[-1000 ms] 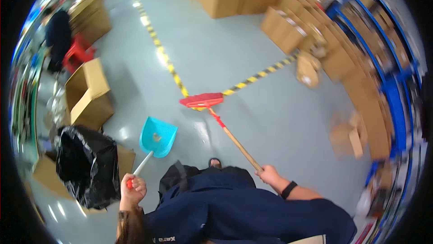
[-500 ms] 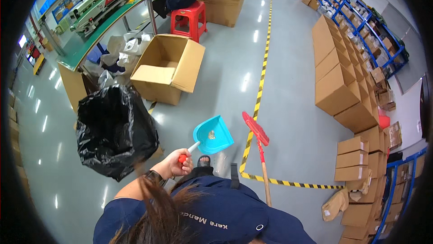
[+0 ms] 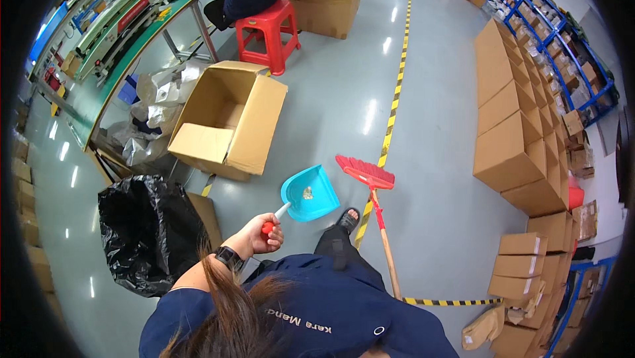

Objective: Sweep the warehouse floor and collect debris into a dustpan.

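Dustpan (image 3: 321, 203) in the head view: which way does it lie from the left grip (image 3: 263, 233)?

Ahead and to the right. Its handle's long axis runs from the fist, slanting away from the body into the back of the scoop. That hand is clearly the nearer one I can see, and its fingers are wrapped around the handle.

And the right grip?

Out of sight, so I can't tell whether it is apart or together. The broom (image 3: 387, 245) slopes down to the person's right side and vanishes at the shirt (image 3: 344, 298).

Where is the scoop, exactly?

Over the grey floor (image 3: 331, 116), between the black bin bag (image 3: 142, 278) and the broom's red head, apart from both. Whether it rests on the floor or hangs just above, I can't tell.

How does it look?

Bright turquoise, rounded at the back, with a straight mouth facing right. The handle is pale with a red end, and a small tan-grey clump (image 3: 307, 192) sits inside.
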Motion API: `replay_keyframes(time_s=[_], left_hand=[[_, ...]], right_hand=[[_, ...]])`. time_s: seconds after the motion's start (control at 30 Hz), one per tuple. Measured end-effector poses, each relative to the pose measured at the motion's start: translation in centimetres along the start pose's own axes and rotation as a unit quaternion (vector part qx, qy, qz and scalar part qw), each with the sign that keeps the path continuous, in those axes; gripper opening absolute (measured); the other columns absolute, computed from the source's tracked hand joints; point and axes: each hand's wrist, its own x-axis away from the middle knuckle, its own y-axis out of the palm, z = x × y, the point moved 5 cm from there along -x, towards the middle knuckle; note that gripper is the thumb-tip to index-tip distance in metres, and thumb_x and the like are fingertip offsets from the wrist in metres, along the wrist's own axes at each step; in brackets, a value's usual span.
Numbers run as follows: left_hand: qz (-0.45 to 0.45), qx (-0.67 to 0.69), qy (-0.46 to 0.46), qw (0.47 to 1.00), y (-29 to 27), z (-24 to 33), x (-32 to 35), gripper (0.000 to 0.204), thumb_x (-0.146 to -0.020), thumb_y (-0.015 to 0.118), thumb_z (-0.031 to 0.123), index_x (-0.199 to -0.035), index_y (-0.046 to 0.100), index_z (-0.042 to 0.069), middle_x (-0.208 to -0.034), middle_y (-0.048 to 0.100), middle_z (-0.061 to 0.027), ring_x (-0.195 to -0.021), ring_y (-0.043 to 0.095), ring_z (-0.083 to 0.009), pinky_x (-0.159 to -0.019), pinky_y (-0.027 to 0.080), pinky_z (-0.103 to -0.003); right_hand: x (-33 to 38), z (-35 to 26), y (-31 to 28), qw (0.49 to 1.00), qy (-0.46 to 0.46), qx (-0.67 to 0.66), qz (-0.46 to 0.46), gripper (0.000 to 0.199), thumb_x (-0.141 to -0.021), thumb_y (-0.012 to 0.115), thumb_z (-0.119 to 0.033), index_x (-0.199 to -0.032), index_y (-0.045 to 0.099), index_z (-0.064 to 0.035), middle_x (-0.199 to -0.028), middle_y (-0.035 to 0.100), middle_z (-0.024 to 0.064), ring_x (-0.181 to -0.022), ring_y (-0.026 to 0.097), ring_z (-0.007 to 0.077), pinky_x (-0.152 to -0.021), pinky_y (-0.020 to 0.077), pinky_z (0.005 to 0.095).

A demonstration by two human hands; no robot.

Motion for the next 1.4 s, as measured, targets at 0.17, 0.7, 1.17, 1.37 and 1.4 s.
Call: replay_keyframes(time_s=[0.17, 0.7, 1.17, 1.37, 1.4], left_hand=[[-0.011, 0.066, 0.03, 0.997, 7.0, 4.9, -3.2, 0.02, -0.065, 0.044, 0.01, -0.05, 0.031, 0.009, -0.047, 0.033, 0.0026, -0.037, 0.031, -0.0084, -0.036, 0.027, -0.021], [-0.088, 0.176, 0.119, 0.973, 23.0, 23.8, -10.3, 0.019, -0.064, 0.045, 0.009, -0.051, 0.032, 0.01, -0.046, 0.033, 0.0036, -0.038, 0.033, -0.0077, -0.036, 0.027, -0.02], [-0.029, 0.149, 0.113, 0.982, 37.0, 42.7, -17.3, 0.016, -0.063, 0.045, 0.01, -0.052, 0.034, 0.009, -0.047, 0.036, 0.0018, -0.038, 0.033, -0.0091, -0.037, 0.027, -0.022], [0.079, 0.166, 0.24, 0.953, 41.5, 46.9, -21.6, 0.016, -0.064, 0.046, 0.011, -0.053, 0.035, 0.007, -0.044, 0.033, 0.0025, -0.037, 0.033, -0.0083, -0.037, 0.026, -0.021], [0.072, 0.186, 0.236, 0.951, 41.7, 47.3, -22.2, 0.016, -0.064, 0.046, 0.01, -0.053, 0.035, 0.007, -0.044, 0.034, 0.0028, -0.038, 0.034, -0.0084, -0.037, 0.026, -0.021]], right_hand=[[-7.7, -9.0, -4.3, 0.999, -0.03, 0.007, -0.035, 0.025, -0.068, 0.059, -0.019, -0.072, 0.057, 0.0057, -0.055, 0.055, 0.0114, -0.05, 0.052, 0.015, -0.051, 0.0416, 0.0308], [-28.7, -38.4, -14.7, 0.99, -0.125, 0.064, -0.034, 0.019, -0.072, 0.055, -0.014, -0.067, 0.052, 0.0041, -0.049, 0.048, 0.0058, -0.044, 0.047, 0.013, -0.041, 0.0368, 0.0281], [-39.5, -46.4, -19.8, 0.984, -0.05, 0.157, -0.069, 0.033, -0.068, 0.058, -0.027, -0.079, 0.057, 0.0047, -0.06, 0.055, 0.0158, -0.059, 0.055, 0.0208, -0.057, 0.0419, 0.0327], [-49.3, -49.9, -24.4, 0.976, -0.115, 0.172, -0.071, 0.038, -0.066, 0.059, -0.032, -0.081, 0.058, 0.0028, -0.067, 0.057, 0.02, -0.069, 0.057, 0.0293, -0.063, 0.0416, 0.0359], [-49.3, -52.6, -25.8, 0.976, -0.111, 0.16, -0.094, 0.036, -0.067, 0.058, -0.03, -0.081, 0.057, 0.0031, -0.067, 0.056, 0.0204, -0.069, 0.057, 0.0303, -0.063, 0.0416, 0.0367]])
